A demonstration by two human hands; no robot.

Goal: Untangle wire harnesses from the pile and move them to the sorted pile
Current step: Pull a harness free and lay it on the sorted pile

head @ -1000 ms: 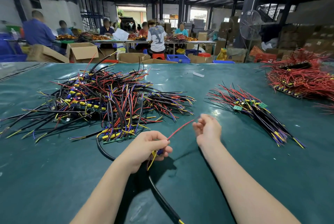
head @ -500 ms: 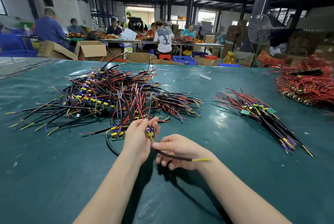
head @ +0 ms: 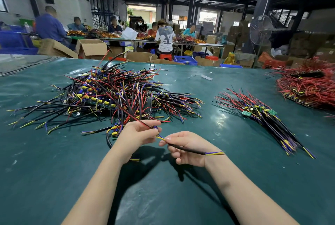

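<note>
1. A busy workshop stretches behind us, with people seated at far tables among cardboard boxes. We work on a green surface (head: 54, 179).
2. The harness (head: 191, 149) we are freeing is raised just above that surface, by the near edge of the tangled pile (head: 112, 96). Its black sheath crosses the right palm, and yellow and blue tails poke out past the wrist.
3. We judge it light and limp. The thin wires bend freely, the sheath is somewhat stiffer, and the small parts look delicate. The sheath is the safest place to hold, and a slow pull suits wires that snag.
4. The left grip (head: 135, 134) is closed, finger and thumb pinching the harness where a red wire runs back into the tangle.
5. The right grip (head: 186, 149) is closed too, its fingers curled round the sheath, with thumb and forefinger nipping the end where coloured wires emerge.
6. The harness spans the short gap between both grips, which are near each other.
7. The sorted pile (head: 262, 116) lies well apart to the right, and a red heap (head: 306, 87) sits beyond it.
</note>
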